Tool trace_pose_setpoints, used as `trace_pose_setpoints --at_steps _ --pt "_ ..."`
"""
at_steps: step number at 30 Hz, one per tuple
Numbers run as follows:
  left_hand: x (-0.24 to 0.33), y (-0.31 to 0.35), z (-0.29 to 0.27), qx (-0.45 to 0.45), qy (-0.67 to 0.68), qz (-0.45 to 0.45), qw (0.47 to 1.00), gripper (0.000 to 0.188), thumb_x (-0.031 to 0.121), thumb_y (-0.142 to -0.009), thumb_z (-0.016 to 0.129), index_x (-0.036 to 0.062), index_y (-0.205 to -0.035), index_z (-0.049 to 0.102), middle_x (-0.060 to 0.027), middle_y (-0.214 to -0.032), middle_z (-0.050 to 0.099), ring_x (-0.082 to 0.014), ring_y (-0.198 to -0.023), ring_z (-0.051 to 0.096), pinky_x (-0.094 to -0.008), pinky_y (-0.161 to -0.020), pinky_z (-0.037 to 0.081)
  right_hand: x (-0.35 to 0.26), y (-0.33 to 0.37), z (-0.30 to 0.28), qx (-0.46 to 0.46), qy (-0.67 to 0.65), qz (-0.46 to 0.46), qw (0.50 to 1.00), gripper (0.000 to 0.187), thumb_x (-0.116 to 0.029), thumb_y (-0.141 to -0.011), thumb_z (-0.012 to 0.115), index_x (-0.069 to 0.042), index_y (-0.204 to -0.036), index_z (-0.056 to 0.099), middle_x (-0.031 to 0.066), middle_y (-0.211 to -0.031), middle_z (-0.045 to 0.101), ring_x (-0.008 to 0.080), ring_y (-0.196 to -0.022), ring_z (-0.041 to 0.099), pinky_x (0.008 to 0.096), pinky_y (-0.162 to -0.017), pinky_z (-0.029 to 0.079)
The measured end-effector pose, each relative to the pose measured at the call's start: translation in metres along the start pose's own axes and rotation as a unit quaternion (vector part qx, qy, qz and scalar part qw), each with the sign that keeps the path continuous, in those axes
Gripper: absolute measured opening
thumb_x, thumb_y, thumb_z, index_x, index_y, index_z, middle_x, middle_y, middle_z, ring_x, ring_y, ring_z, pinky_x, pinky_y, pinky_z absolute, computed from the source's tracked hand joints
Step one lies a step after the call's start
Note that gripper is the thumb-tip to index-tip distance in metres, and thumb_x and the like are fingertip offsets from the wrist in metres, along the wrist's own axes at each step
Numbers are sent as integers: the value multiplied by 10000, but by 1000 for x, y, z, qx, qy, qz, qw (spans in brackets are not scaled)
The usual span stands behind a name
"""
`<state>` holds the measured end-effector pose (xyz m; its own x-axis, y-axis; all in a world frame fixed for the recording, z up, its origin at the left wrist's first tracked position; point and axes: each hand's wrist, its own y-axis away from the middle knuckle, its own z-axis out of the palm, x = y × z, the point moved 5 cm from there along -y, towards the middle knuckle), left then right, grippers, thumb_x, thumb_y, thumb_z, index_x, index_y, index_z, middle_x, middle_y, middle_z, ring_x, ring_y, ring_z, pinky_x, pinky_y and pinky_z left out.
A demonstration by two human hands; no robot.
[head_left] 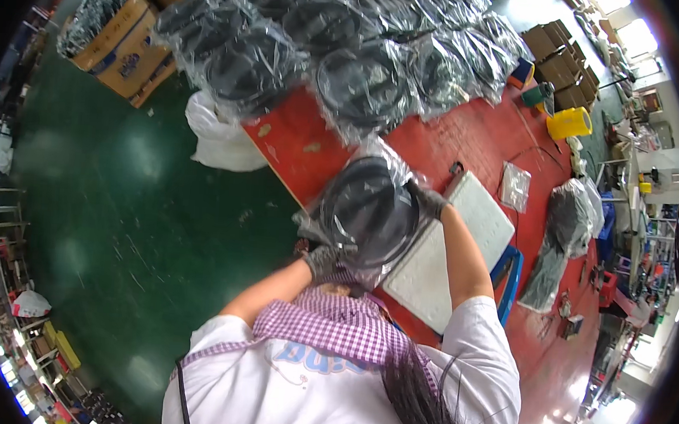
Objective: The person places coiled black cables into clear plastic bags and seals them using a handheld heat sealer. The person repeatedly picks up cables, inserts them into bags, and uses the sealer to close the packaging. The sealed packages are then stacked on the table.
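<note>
Between my gloved hands is a round black ring-shaped item in a clear plastic bag (372, 212); its exact kind cannot be told. My left hand (324, 262), in a dark grey glove, is closed on the bag's near left edge. On the far right edge, my right hand (429, 199) also grips it, its fingers partly hidden behind the plastic. Beneath and to the right of the bag lies a flat white foam slab (474, 230) on the red table (301, 143). Several similar bagged black rings (360, 85) are heaped at the table's far end.
At the far right of the table stands a yellow roll (569, 124), with a green roll (537, 94) beside it. A small clear packet (515, 186), a blue frame (511, 283) and grey plastic bags (568, 218) lie rightward. Cardboard box (130, 51) stands far left on the green floor (115, 190).
</note>
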<state>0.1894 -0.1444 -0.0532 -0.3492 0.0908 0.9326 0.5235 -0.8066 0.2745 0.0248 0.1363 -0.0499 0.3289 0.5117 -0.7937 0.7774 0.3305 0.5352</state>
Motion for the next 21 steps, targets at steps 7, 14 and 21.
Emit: trace_pose_setpoints --at_steps 7,14,21 --pt "34 -6 6 104 616 -180 760 294 111 -755 570 23 -1030 510 -121 -1025 555 -256 -961 512 -392 -843 410 31 -9 14 -60 -155 142 976 545 -551 -764 463 -85 -1041 527 -3 -833 568 95 -678 529 233 -601 447" --pt "28 6 -36 202 508 -134 827 183 91 -775 538 12 -939 563 -95 -950 584 -228 -883 540 -353 -837 412 0 -23 49 -133 -353 75 923 435 -415 -814 481 -95 -1109 473 1 -945 547 98 -810 530 264 -724 459" --pt "64 52 -126 218 545 -53 808 273 197 -793 520 62 -1031 505 -59 -1053 528 -181 -973 482 -309 -855 386 -90 -66 99 -97 -310 129 937 286 -304 -740 628 -87 -910 553 -26 -779 539 55 -659 471 193 -556 374"
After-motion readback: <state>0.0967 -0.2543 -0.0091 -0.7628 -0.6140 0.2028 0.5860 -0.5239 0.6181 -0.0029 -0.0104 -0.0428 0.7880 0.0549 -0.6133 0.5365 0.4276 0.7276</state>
